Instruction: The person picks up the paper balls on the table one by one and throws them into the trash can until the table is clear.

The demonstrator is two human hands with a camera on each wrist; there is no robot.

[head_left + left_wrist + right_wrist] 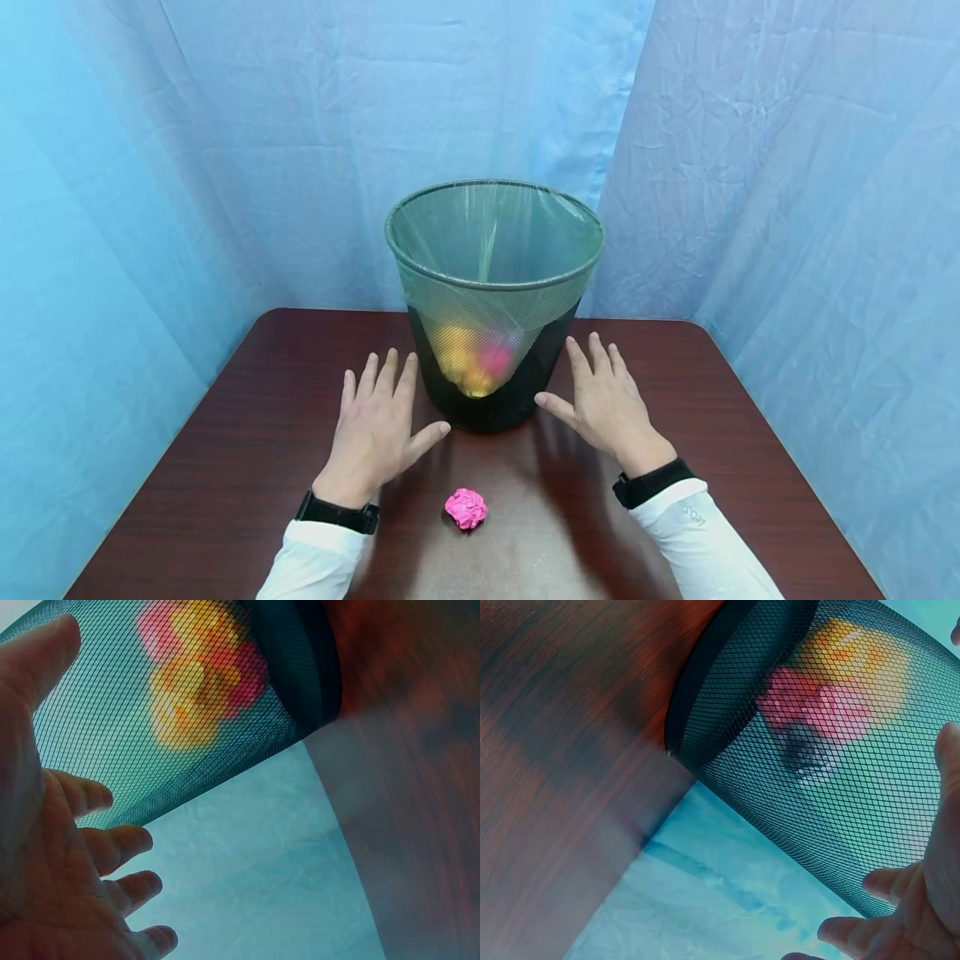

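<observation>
A dark mesh wastebasket (487,417) with a clear plastic liner (487,233) stands upright on the table. Through its mesh show yellow crumpled paper balls (457,354) and pink ones (497,354), gathered in the liner. My left hand (378,433) is spread beside the basket's left side, its fingers extended and holding nothing. On the other side my right hand (603,400) is likewise spread, fingertips close to the basket wall. Between my forearms, in front of the basket, lies one pink crumpled paper ball (466,508).
The dark reddish-brown wooden table (225,467) has rounded far corners. Light blue curtains (300,150) hang behind it and along both sides. Each wrist wears a black band, such as the right wristband (652,482), over a white sleeve.
</observation>
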